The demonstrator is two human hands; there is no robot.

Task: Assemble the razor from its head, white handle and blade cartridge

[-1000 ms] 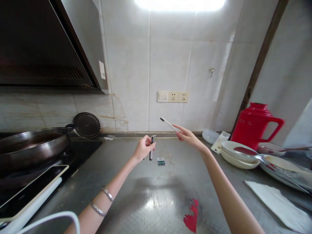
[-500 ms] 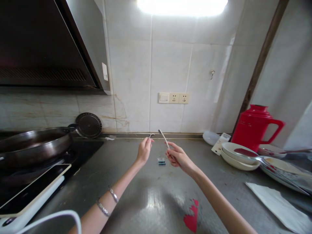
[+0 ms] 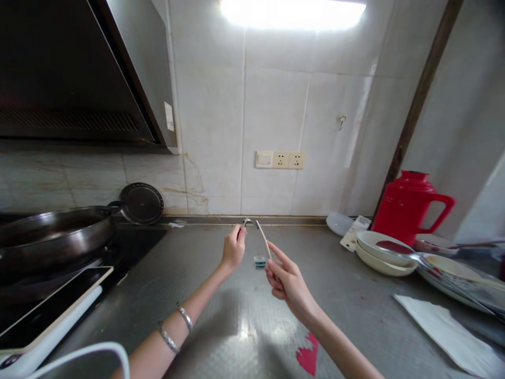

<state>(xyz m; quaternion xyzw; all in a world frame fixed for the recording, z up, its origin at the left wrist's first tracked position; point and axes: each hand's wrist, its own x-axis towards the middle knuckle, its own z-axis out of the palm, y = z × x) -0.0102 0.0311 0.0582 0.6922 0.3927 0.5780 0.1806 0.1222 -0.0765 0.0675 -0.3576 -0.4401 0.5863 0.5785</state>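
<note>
My left hand (image 3: 233, 248) is closed around a short dark tool with a shiny bent tip (image 3: 246, 221), whose kind I cannot make out. To its right, my right hand (image 3: 286, 273) pinches the lower end of a slim white stick (image 3: 263, 238) with a small dark tip. The stick leans up and to the left, its tip close to the left hand's tool but apart from it. Behind the stick, a small clear piece with a blue-green band (image 3: 259, 262) lies on the grey metal counter (image 3: 221, 326).
On the left are a steel pan (image 3: 59, 231) on the cooktop, a round black lid (image 3: 141, 204) and a phone (image 3: 55, 310) on a white stand. A red thermos jug (image 3: 406, 205), white bowls (image 3: 384, 261) and a white paper (image 3: 442, 329) occupy the right. A red scrap (image 3: 307, 355) lies in front.
My right hand has moved down and slightly left, lowering the white stick. My left hand has shifted slightly downward, still gripping its tool. The clear piece on the counter stays put.
</note>
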